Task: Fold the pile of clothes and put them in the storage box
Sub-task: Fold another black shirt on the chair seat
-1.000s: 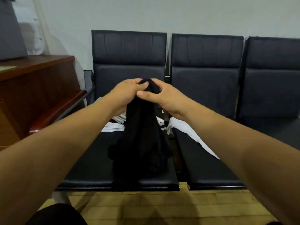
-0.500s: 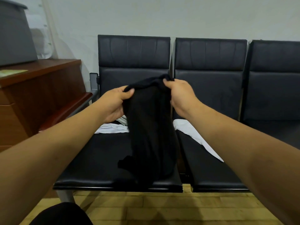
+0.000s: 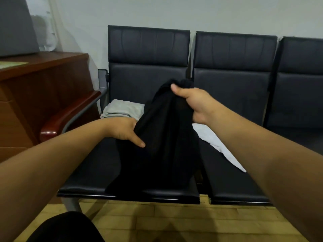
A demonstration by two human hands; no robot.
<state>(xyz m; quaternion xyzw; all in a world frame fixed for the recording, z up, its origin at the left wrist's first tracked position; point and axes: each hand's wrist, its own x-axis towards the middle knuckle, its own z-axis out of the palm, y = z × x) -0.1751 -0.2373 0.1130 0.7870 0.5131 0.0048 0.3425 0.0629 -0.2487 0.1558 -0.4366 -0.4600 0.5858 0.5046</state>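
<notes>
The right hand [image 3: 194, 105] had its grip clamped on the top of the black garment [image 3: 166, 137], holding it up over the bench surface [image 3: 87, 172]. The left hand [image 3: 122, 130] pinched the cloth's side lower down, thumb in front. A grey garment [image 3: 122, 109] lay behind it, and a white garment [image 3: 218, 142] lay beside it.

- The black garment [image 3: 166, 137] is thin, matt cloth, soft and creased, with no shine.
- A grey garment [image 3: 122, 109] and a white cloth [image 3: 218, 144] behind it are matt fabric; the grey one looks like soft jersey.
- The surface [image 3: 90, 172] under them, a row of seats, is padded in smooth black leather-look upholstery with a dull sheen, brighter along the front edge.
- The armrest [image 3: 70, 116] is glossy red-brown lacquered wood on a grey metal frame [image 3: 102, 79].
- The cabinet [image 3: 43, 84] is reddish wood with a satin finish; the floor [image 3: 157, 219] is yellowish wood planking.
</notes>
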